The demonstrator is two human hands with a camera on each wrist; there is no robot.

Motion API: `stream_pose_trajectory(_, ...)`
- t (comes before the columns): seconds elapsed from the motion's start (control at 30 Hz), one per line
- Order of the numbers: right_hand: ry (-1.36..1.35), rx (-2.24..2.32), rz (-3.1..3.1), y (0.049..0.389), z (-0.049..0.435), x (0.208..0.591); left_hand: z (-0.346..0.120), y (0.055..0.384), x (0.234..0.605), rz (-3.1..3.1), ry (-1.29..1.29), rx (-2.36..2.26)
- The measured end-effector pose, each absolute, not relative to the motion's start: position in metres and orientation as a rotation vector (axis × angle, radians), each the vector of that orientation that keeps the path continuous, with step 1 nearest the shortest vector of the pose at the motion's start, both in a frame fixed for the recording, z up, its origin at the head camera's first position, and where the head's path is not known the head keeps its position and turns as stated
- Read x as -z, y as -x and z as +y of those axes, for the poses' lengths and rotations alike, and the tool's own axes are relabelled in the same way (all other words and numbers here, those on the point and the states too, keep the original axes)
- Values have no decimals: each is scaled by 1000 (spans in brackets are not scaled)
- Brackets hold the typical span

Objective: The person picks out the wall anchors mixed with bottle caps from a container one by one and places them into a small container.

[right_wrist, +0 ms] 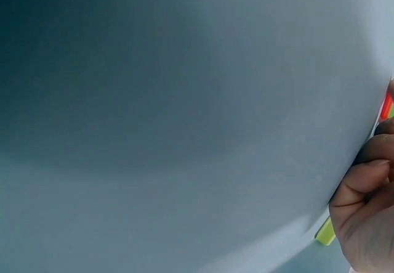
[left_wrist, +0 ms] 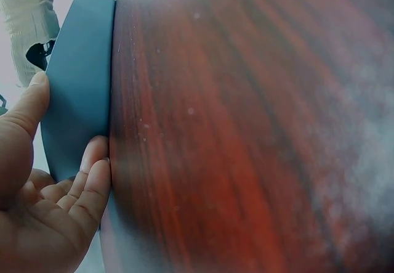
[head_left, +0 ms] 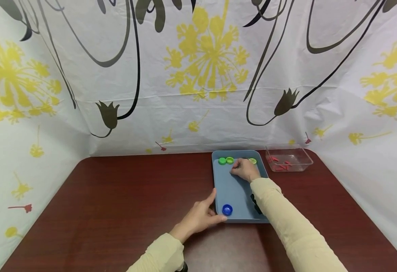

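Observation:
A blue-grey tray [head_left: 234, 189] lies on the table. My left hand [head_left: 200, 217] holds its near left corner, thumb and curled fingers against the tray wall [left_wrist: 80, 82]. Over the far part of the tray, my right hand [head_left: 246, 170] pinches a small red piece [right_wrist: 386, 106], mostly hidden by the fingers. Close by in the tray are a green cap [head_left: 222, 161], a lighter green cap [head_left: 230, 160] and a yellow-green cap [head_left: 253, 161]. A blue cap [head_left: 227, 209] sits in the near left corner. Black pieces [head_left: 255, 204] lie partly behind my right sleeve.
Right of the tray, a clear plastic box [head_left: 289, 158] holds several small red pieces [head_left: 281, 166]. The dark red wooden table [head_left: 144, 196] extends to the left, and a patterned white sheet [head_left: 185, 124] hangs behind it.

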State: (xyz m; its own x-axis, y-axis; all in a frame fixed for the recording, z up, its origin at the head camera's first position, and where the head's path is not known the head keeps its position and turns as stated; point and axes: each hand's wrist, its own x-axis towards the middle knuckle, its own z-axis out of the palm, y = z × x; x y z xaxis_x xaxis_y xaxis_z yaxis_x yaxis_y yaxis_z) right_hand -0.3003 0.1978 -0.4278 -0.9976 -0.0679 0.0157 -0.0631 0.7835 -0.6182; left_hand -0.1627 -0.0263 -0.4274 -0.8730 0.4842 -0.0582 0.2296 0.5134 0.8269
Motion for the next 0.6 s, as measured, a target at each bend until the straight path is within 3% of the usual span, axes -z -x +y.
stream_pose_trajectory(0.6,124,1036,2890,294,194,429,-25,164,429,2495,-585,-1256)
